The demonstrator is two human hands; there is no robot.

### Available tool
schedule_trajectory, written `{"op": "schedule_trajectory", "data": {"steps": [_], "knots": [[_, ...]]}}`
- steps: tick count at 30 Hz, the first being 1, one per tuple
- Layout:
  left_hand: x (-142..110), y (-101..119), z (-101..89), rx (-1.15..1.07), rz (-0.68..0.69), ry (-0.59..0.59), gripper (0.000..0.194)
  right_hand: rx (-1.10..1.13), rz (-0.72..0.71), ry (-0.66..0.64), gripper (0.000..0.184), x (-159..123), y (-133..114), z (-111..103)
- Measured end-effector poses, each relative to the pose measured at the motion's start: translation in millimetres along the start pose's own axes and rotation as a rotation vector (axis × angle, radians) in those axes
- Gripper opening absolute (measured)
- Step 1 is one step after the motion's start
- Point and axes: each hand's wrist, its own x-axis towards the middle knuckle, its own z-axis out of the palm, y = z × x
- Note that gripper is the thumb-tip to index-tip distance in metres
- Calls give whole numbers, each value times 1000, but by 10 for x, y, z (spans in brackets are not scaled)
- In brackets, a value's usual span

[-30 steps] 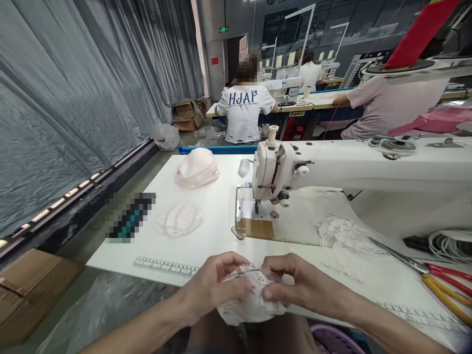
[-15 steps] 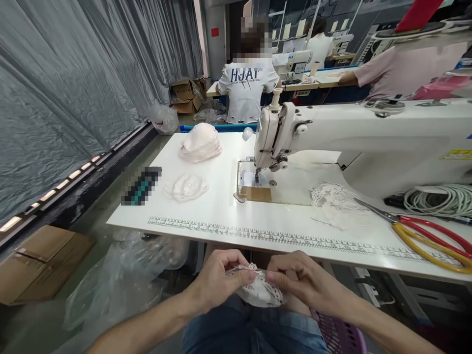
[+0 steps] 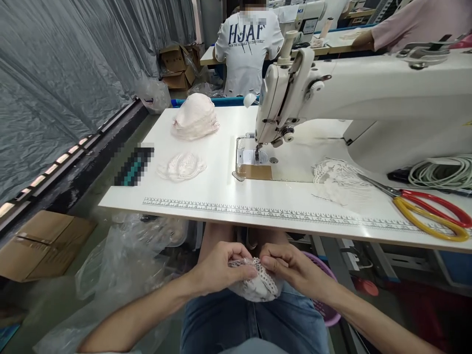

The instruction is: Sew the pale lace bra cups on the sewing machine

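Over a denim-clad lap [image 3: 217, 319], the left hand [image 3: 224, 268] and right hand [image 3: 291, 265] pinch a piece of white lace [image 3: 260, 291], each grip closed on it between thumb and fingers, in front of a white counter [image 3: 221, 191]. Scissors [image 3: 437, 231] lie there, tips at a lace scrap [image 3: 334, 179]; beyond stand a sewing machine [image 3: 342, 83] and a co-worker's turned back [image 3: 247, 59].

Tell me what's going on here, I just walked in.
A person seated at a sewing machine holds a white lacy piece over their lap with the left hand and the right hand. Scissors lie on the table at the right; a pale fabric pile sits left of the sewing machine.
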Motion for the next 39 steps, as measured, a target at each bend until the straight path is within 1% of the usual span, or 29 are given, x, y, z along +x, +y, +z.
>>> {"op": "schedule_trajectory", "data": {"steps": [3, 9, 14, 17, 23, 27, 31, 36, 39], "knots": [[23, -28, -9, -52, -11, -31, 24, -63, 11, 7, 36, -9, 38, -14], [63, -9, -34, -1, 25, 5, 21, -167, 6, 58, 36, -19, 73, -30], [90, -21, -50, 5, 34, 14, 22, -205, 51, 85, 37, -34, 117, -18], [112, -66, -50, 2, 31, 27, 24, -210, 69, 87, 38, -36, 111, -14], [132, -92, -63, -6, 26, 0, 26, -200, 27, 91, 35, -13, 39, -36], [143, -89, -71, 0, 22, -3, 27, -167, 66, 76, 30, -19, 65, -45], [170, -116, -53, 7, 18, 1, 27, -203, 101, 74, 27, -13, 96, -34], [189, -99, -18, 5, 35, 0, 20, -286, 41, 124, 18, 13, 69, 4], [188, -78, -2, 34, 21, 20, 17, -372, 19, 106, 18, 12, 59, 8]]}}
